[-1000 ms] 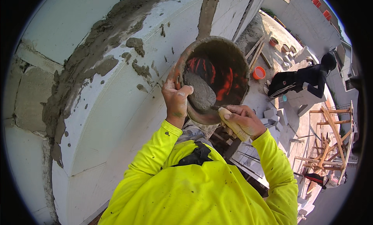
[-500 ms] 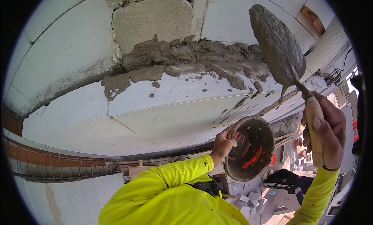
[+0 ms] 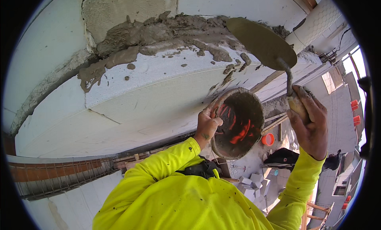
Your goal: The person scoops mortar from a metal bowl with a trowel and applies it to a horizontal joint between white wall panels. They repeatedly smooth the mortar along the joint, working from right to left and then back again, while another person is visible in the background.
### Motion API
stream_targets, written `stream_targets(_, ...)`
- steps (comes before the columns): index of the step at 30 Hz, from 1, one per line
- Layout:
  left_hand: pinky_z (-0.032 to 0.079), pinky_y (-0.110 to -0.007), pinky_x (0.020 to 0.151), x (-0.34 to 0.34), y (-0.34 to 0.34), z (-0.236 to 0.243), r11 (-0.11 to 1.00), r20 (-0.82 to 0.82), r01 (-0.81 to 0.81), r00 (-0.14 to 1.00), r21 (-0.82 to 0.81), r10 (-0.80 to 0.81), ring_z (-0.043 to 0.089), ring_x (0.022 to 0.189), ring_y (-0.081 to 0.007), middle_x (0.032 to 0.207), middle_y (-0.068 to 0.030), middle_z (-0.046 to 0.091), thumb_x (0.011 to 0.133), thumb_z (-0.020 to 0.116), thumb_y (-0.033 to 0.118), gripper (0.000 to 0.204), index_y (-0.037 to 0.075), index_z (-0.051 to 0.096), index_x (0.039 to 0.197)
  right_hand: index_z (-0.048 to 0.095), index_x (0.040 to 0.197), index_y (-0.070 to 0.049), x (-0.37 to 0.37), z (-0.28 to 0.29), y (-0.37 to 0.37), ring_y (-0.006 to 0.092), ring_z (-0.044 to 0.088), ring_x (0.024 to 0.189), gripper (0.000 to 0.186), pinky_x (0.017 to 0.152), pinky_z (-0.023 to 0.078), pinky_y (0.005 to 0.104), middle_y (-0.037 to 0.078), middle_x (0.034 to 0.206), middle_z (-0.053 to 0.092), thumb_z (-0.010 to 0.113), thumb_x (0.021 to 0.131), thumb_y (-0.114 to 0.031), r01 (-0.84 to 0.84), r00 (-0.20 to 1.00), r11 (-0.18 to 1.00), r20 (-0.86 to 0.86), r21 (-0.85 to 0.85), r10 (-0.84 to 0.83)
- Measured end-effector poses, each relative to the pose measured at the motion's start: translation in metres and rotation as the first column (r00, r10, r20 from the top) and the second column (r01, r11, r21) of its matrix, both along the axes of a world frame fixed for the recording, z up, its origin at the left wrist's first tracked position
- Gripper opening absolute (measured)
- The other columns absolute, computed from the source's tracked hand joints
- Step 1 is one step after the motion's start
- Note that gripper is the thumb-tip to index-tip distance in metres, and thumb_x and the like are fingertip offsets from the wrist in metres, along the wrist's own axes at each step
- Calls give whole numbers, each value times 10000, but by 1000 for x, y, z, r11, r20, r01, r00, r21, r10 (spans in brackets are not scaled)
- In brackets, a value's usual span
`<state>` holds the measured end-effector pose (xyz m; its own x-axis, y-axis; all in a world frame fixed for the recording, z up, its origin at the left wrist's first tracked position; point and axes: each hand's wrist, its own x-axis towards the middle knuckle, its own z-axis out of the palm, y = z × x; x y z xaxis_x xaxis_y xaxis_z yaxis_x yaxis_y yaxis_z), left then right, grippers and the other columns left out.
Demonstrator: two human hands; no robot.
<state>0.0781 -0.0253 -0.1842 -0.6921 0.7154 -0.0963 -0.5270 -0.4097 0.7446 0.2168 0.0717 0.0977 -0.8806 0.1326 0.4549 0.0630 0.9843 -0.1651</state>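
Note:
In my right hand (image 3: 309, 120) is a pointed trowel (image 3: 264, 43), gripped by its short wooden handle. Its blade is held up near the wall, the face toward me smooth under a thin grey film. Behind the blade's tip runs a ridge of wet grey mortar (image 3: 158, 35) along the joint above a white block ledge (image 3: 158, 73). My left hand (image 3: 208, 124) is closed on the rim of a bucket (image 3: 254, 111), tilted so that its mouth faces me. Grey mortar coats the bucket's inside, with orange-red streaks showing through.
A mesh-wrapped white pipe (image 3: 317, 21) stands beside the wall at upper right. Far below lie grey-white blocks (image 3: 254, 186), wooden boards (image 3: 274, 124) and an orange bucket (image 3: 268, 139). Rebar caging (image 3: 67, 172) runs along the lower left.
The trowel has moved left, its blade turned; the rough mortar seen on it before no longer shows. The view has shifted, so the wall and bucket appear farther left.

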Motion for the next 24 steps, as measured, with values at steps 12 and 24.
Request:
stream_targets(12,391,-256,1064,26,52,19,966,-426,259,873,-3,-236,533,1276,-170,1376,-93,581,683,493,-116,713,-67,515,1394,673,861,34,91,-227,-4,327,662,770,156,620,545,417,254,905,614,609,790,-89,342,748,930,561,133,-355)
stream_targets(24,409,-276,1054,39,67,23,968,-647,251,734,-25,-207,564,1229,-171,1334,-86,608,722,490,-105,638,-51,550,1355,658,943,72,97,-232,14,349,652,786,208,625,554,423,274,947,596,601,794,-61,374,644,912,660,170,-387)
